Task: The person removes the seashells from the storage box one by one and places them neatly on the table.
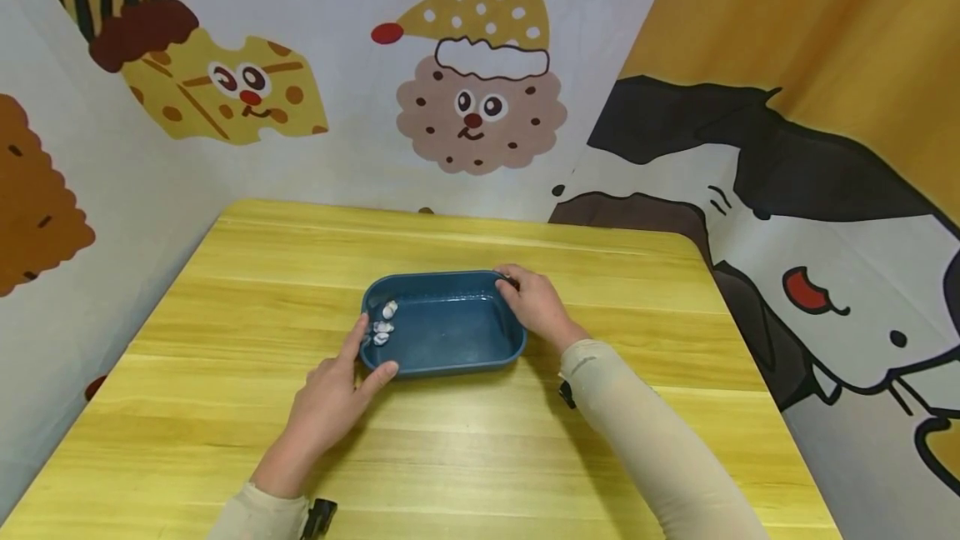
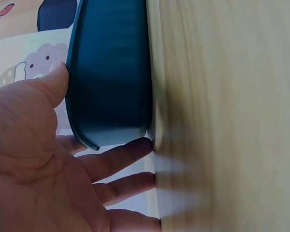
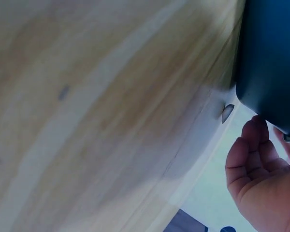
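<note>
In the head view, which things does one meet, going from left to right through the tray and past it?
Left hand → small white pieces at the left end of the tray → bare floor of the blue tray → right hand → right sleeve.

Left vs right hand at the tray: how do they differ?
Place: the left hand is at the left end of the tray, by the small white pieces; the right hand is at its far right corner.
Fingers: the left hand's are spread, some fingertips down at the table; the right hand's are curled and close together.
Shared: both hands are bare, below beige sleeves, and touch the tray.
</note>
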Demonstrator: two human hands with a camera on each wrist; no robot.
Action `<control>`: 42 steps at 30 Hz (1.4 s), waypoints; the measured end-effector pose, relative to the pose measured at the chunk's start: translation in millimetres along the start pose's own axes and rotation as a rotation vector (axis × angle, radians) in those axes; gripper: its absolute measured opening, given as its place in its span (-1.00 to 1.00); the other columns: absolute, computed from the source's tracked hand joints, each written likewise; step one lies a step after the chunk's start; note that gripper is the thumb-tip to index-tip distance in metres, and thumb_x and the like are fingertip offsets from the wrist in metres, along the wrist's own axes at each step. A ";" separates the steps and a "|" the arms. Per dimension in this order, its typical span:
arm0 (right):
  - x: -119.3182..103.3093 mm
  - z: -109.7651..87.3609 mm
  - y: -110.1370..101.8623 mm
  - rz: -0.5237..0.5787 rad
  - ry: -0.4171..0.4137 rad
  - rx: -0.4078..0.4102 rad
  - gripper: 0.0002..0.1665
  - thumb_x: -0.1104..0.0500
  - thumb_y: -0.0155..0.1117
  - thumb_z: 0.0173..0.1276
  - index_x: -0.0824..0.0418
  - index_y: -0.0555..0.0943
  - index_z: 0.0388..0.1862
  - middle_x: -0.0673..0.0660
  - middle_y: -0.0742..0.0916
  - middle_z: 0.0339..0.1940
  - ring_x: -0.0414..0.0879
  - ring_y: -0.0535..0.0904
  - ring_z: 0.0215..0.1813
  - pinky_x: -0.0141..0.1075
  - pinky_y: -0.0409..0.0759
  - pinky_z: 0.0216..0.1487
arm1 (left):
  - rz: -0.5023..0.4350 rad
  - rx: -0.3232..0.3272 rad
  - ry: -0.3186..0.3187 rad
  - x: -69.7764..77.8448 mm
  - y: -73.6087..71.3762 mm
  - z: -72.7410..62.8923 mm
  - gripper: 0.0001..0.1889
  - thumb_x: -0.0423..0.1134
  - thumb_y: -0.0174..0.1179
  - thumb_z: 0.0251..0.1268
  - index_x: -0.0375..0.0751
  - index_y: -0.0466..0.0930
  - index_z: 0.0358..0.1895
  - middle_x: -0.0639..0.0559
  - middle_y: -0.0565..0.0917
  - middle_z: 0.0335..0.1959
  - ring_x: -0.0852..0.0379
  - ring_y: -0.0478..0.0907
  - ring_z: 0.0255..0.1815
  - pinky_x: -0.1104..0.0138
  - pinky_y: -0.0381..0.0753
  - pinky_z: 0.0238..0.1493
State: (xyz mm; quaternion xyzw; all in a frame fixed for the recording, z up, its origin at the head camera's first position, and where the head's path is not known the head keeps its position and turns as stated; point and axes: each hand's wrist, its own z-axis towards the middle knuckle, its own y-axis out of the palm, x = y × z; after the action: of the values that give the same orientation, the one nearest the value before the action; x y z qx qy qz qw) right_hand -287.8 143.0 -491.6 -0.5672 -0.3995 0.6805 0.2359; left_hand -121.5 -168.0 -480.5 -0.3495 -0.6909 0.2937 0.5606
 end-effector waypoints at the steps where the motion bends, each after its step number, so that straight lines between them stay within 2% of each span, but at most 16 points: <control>1: -0.1 -0.2 0.1 -0.003 -0.013 0.009 -0.55 -0.01 0.17 0.71 0.02 0.59 0.47 0.18 0.80 0.23 0.07 0.74 0.15 0.03 0.73 0.15 | -0.001 -0.001 -0.001 -0.1 -0.1 0.0 -0.01 0.41 0.03 0.57 0.16 -0.28 0.81 -0.53 0.37 0.57 -0.66 0.41 0.47 -0.48 0.54 0.23; 3: -0.4 -0.7 0.1 -0.011 -0.050 0.038 -0.61 0.02 0.22 0.69 0.03 0.61 0.39 0.19 0.81 0.16 0.08 0.75 0.07 0.02 0.73 0.08 | -0.002 -0.003 -0.002 -0.3 -0.3 0.1 -0.01 0.42 0.03 0.57 0.17 -0.28 0.80 -0.53 0.37 0.57 -0.66 0.40 0.47 -0.49 0.53 0.23; 6: -0.2 -0.7 0.5 -0.027 -0.108 0.077 -0.78 0.06 0.30 0.64 0.05 0.63 0.17 0.15 0.82 0.05 0.04 0.72 -0.06 -0.02 0.72 -0.02 | -0.002 -0.003 -0.001 -0.4 -0.8 0.2 -0.01 0.42 0.03 0.57 0.16 -0.27 0.81 -0.53 0.37 0.57 -0.66 0.40 0.47 -0.49 0.53 0.23; 10: 1.2 -1.0 1.0 -0.013 -0.117 0.075 -0.92 0.05 0.33 0.62 0.00 0.62 -0.06 0.05 0.79 -0.11 -0.03 0.62 -0.21 -0.12 0.63 -0.14 | 0.001 -0.004 0.001 -0.4 -1.6 0.4 0.00 0.43 0.02 0.56 0.16 -0.27 0.81 -0.52 0.37 0.57 -0.66 0.40 0.47 -0.49 0.53 0.24; 14: 2.8 -3.0 -1.2 0.024 -0.085 0.025 -0.91 0.00 0.30 0.64 -0.04 0.61 -0.07 0.00 0.73 -0.23 -0.06 0.54 -0.28 -0.19 0.54 -0.20 | -0.001 -0.009 0.003 0.1 -1.7 0.1 0.00 0.44 0.01 0.56 0.16 -0.28 0.81 -0.50 0.36 0.59 -0.64 0.39 0.49 -0.50 0.49 0.27; 17: 3.5 -5.4 -5.8 0.043 -0.084 -0.028 -0.87 -0.04 0.27 0.66 -0.04 0.60 0.00 0.01 0.72 -0.24 -0.06 0.54 -0.29 -0.18 0.55 -0.22 | -0.001 -0.009 0.004 0.7 -1.2 -0.2 -0.01 0.44 0.01 0.56 0.17 -0.28 0.80 -0.49 0.35 0.59 -0.64 0.39 0.50 -0.51 0.48 0.28; 20: 4.8 -7.5 -10.9 0.067 -0.090 -0.084 -0.80 -0.08 0.24 0.67 -0.06 0.59 0.10 0.00 0.74 -0.15 -0.04 0.58 -0.24 -0.16 0.60 -0.17 | 0.000 -0.008 0.005 1.0 -0.8 -0.6 -0.01 0.42 0.02 0.57 0.18 -0.29 0.80 -0.49 0.35 0.59 -0.64 0.39 0.49 -0.50 0.49 0.27; 24: 9.1 -9.9 -15.1 0.099 -0.089 -0.147 -0.66 -0.17 0.20 0.67 -0.09 0.58 0.27 -0.01 0.76 0.12 -0.04 0.66 -0.05 -0.11 0.69 0.02 | 0.004 -0.009 0.001 1.0 -0.5 -1.3 -0.01 0.41 0.02 0.58 0.18 -0.29 0.80 -0.50 0.37 0.58 -0.64 0.40 0.48 -0.49 0.51 0.26; 30: 18.0 -14.1 -15.7 0.159 -0.074 -0.206 -0.47 -0.29 0.16 0.64 -0.19 0.52 0.46 0.01 0.67 0.40 0.01 0.68 0.17 0.01 0.68 0.25 | 0.012 -0.002 0.001 0.6 0.3 -2.7 -0.02 0.42 0.01 0.58 0.18 -0.29 0.80 -0.50 0.37 0.58 -0.64 0.41 0.48 -0.49 0.54 0.21; 35: 22.3 -17.4 -14.6 0.186 -0.068 -0.222 -0.39 -0.38 0.10 0.62 -0.26 0.46 0.54 -0.01 0.62 0.50 0.01 0.66 0.30 0.04 0.65 0.35 | 0.018 0.005 0.001 0.9 1.9 -3.8 -0.02 0.43 -0.01 0.58 0.18 -0.30 0.80 -0.49 0.37 0.58 -0.65 0.41 0.47 -0.49 0.55 0.19; 42: 22.6 -19.7 -12.8 0.201 -0.070 -0.217 -0.34 -0.42 0.06 0.61 -0.26 0.44 0.56 -0.01 0.57 0.57 0.02 0.62 0.40 0.06 0.60 0.44 | 0.023 0.012 -0.001 2.2 2.9 -4.1 -0.03 0.41 0.00 0.59 0.18 -0.30 0.80 -0.53 0.39 0.56 -0.69 0.42 0.44 -0.46 0.62 0.09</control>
State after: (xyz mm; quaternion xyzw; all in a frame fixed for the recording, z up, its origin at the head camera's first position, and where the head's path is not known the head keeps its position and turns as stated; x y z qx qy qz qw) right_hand -276.2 173.3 -495.1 -0.6024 -0.4197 0.6730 0.0897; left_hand -117.3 -164.5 -480.8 -0.3541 -0.6851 0.3045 0.5590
